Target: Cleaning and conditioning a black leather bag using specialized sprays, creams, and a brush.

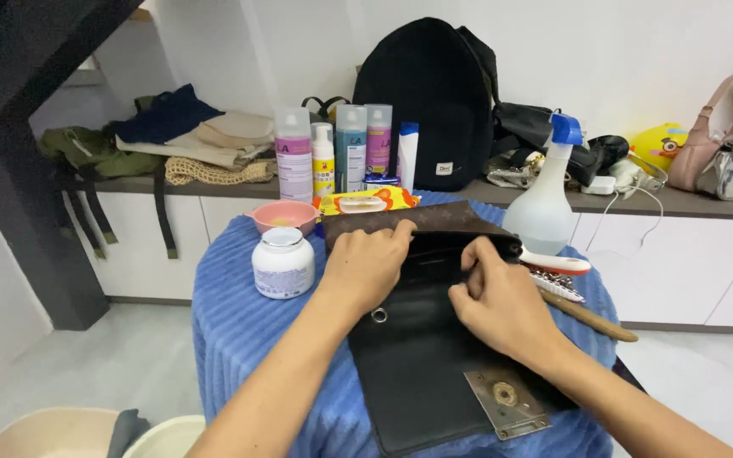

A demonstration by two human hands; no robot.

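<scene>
Nearby, white jar (282,263), spray bottle (545,203), brushes (557,273).

Both hands (434,276) on black handbag (422,356)

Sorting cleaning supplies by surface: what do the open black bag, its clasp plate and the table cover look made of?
Bag: probably leather or faux leather, smooth with a dull sheen. Clasp plate: metal, tarnished silver-grey. Table cover: soft ribbed blue fabric, plush-looking.

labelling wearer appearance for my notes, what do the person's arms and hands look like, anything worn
Both forearms are bare with no sleeves in view. The left hand and right hand wear no gloves, and no rings, watch or bracelets show on the visible sides.
</scene>
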